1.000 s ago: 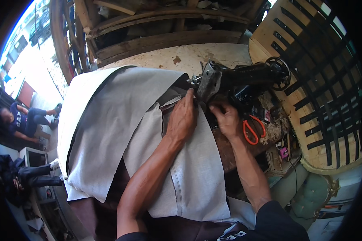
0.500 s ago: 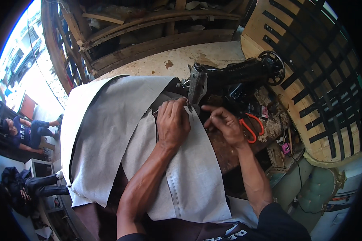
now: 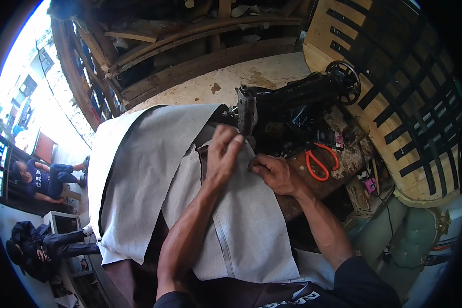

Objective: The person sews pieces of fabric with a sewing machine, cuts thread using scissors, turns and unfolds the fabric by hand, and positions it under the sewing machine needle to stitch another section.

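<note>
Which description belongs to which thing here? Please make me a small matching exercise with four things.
Things
1. Scissors handles
2. Sewing machine
3. Left hand
4. Straps

Descriptions
A. Black, with a spoked wheel at one end
B. Crisscrossed on a wooden frame
C. Orange, to the right of the right hand
D. Over the pale cloth, near the machine's head end

Right pairs: 1-C, 2-A, 3-D, 4-B

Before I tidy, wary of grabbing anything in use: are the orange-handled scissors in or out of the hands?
Out: the scissors lie on the tabletop, apart from the right hand and the left hand.
</note>
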A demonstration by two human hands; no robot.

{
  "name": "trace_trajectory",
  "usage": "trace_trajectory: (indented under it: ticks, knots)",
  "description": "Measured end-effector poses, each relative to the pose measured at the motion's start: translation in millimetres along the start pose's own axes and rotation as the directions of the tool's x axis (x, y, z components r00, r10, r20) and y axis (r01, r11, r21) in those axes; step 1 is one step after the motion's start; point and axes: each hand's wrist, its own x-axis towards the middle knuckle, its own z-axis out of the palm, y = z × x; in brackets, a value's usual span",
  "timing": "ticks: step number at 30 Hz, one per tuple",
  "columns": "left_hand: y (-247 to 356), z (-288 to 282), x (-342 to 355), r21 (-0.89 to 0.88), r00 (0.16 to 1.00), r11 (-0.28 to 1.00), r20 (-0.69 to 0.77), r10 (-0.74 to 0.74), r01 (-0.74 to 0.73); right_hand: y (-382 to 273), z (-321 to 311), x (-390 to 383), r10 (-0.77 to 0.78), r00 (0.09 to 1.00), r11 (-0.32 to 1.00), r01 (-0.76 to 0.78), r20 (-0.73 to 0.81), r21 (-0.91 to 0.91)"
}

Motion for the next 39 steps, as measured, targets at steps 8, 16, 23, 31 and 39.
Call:
trace_trajectory:
  ticks: [8,16,23,31,39]
  knots:
    - [13.6,-3.1,-5.9,0.475,0.959,0.868,-0.149,0.24,-0.144,-28.7,-40.3,-28.3,0.152,0.93,0.988,-0.136,0.335,-0.072]
    - [124.3,-86.3,-48.6,0.729,0.992,0.683,-0.05,0.116,-0.043,-65.6,-57.6,-50.0,0.118,0.991,0.967,-0.13,-0.065,-0.218]
    - [209.9,-224.6,-112.8,0.945,0.95,0.099,-0.309,-0.042,0.312,-109.9,65.7,72.7,-0.704,0.693,0.469,0.62,0.157,-0.629]
    - [214.7,-240.8,-309.0,0.79,0.859,0.347,-0.421,-0.292,0.505,-132.7,103.7,157.1,-0.613,0.776,0.706,0.623,0.15,-0.335]
    - [200.1,-220.8,-292.0,0.77,0.822,0.344,-0.57,-0.01,0.538,-176.3,208.6,72.7,-0.68,0.322,0.339,0.935,0.658,-0.107]
